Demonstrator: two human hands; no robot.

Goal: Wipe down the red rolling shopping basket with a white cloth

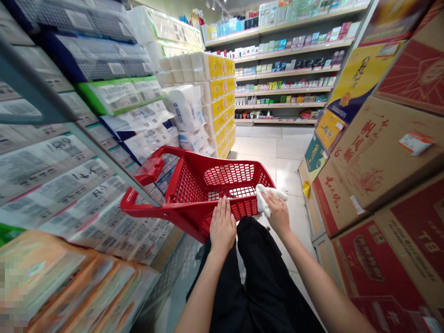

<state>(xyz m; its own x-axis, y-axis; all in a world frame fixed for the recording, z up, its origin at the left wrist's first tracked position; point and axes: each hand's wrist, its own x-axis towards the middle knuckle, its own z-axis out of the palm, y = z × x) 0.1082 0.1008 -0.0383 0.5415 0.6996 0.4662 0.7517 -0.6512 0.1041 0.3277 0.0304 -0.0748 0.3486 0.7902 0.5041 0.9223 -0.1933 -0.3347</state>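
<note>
A red plastic shopping basket cart with perforated walls stands in front of my knees, its handle to the left. My left hand lies flat on the near rim, fingers stretched out and close together, holding nothing. At the cart's right end, my right hand grips a white cloth and presses it against the near right corner. The cloth hangs partly over the rim. The cart's inside shows a bare perforated floor.
Stacked tissue packs rise on the left, with orange packages at the lower left. Printed cartons line the right side. White floor tiles run towards shelves of small boxes. A grey metal post crosses the left foreground.
</note>
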